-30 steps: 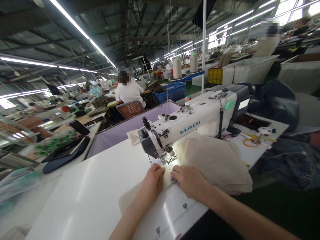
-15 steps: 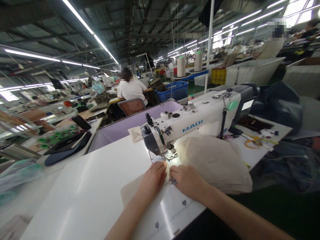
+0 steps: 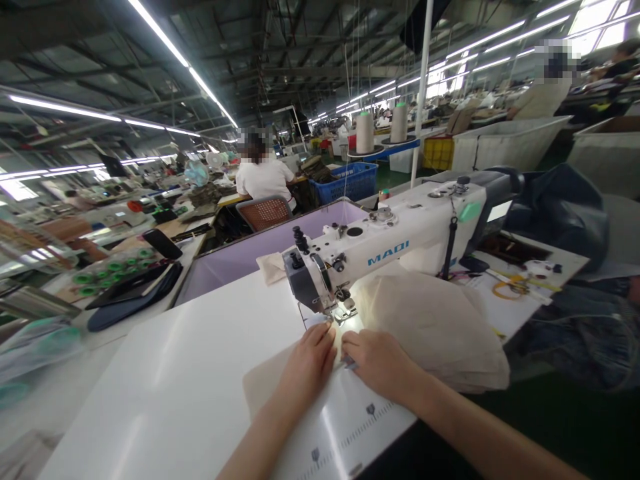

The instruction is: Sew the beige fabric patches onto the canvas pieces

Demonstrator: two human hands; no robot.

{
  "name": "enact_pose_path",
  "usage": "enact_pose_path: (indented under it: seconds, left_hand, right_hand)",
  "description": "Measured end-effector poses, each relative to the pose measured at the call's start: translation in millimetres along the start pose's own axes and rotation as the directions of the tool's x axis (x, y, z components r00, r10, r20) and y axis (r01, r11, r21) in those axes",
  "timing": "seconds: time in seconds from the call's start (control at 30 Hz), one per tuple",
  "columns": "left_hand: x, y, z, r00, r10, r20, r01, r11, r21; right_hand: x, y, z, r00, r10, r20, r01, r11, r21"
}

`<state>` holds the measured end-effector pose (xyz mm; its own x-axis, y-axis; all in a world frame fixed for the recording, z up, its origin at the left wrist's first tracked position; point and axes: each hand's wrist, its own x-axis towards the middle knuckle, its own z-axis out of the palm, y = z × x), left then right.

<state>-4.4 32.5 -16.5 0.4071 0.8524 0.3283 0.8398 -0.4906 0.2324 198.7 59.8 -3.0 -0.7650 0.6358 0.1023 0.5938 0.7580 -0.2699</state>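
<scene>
A white sewing machine (image 3: 390, 250) stands on the white table, its lit needle area just beyond both hands. My left hand (image 3: 311, 353) lies over a beige fabric piece (image 3: 263, 383), pressing it down with the fingers close together near the presser foot. My right hand (image 3: 373, 360) is closed, its fingertips pinching the right edge of the fabric, where a small bluish-grey bit shows below them. A stack of beige fabric (image 3: 433, 327) rests under the machine arm, to the right. Whatever lies under the fingertips is mostly hidden.
A lilac bin (image 3: 225, 267) adjoins the table's far edge. Scissors and tools (image 3: 510, 287) lie at the right. Thread cones (image 3: 365, 133) stand behind. A person in a white shirt (image 3: 265, 179) sits ahead, beside a blue crate (image 3: 345, 183). Green-ended spools (image 3: 107, 270) lie left.
The view has shifted slightly. Both hands stay close to the needle area, with only small finger movement; the bluish-grey bit by my right fingertips shows a little more.
</scene>
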Motion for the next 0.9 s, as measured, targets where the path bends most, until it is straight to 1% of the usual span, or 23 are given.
enact_pose_path:
  seconds: [0.23, 0.37, 0.53, 0.63, 0.77, 0.83, 0.9]
  left_hand:
    - [-0.7, 1.1, -2.3, 1.000, -0.023, 0.016, 0.023, 1.000, -0.015]
    - [1.1, -1.8, -1.4, 0.999, -0.028, 0.033, 0.029, 0.999, -0.026]
    - [2.9, -3.3, 0.3, 0.998, -0.047, 0.052, 0.047, 0.999, 0.002]
    - [-0.4, 6.5, -4.3, 0.995, -0.048, 0.083, 0.049, 0.999, -0.009]
    - [-10.5, 26.0, -14.5, 0.985, -0.027, 0.171, 0.035, 0.998, -0.047]
    - [-14.8, 31.3, -18.1, 0.985, 0.000, 0.174, 0.009, 0.999, -0.045]
    - [-16.7, 32.0, -19.9, 0.986, 0.020, 0.164, -0.013, 0.999, -0.038]
  right_hand:
    - [0.4, 1.7, -0.2, 1.000, -0.015, -0.008, 0.015, 1.000, 0.006]
    - [3.5, 2.4, -3.4, 1.000, -0.020, 0.010, 0.020, 1.000, -0.003]
    - [4.1, 2.8, -7.5, 0.999, -0.030, 0.030, 0.030, 1.000, -0.002]
    - [-1.1, 2.0, -5.8, 0.999, -0.035, 0.033, 0.035, 0.999, 0.000]
    - [-8.7, 1.2, -1.2, 1.000, -0.022, 0.021, 0.022, 1.000, -0.002]
    - [-9.8, 1.1, -1.8, 0.999, -0.021, 0.029, 0.021, 1.000, -0.003]
    - [-8.7, 1.4, -5.1, 0.999, -0.024, 0.042, 0.024, 1.000, -0.002]
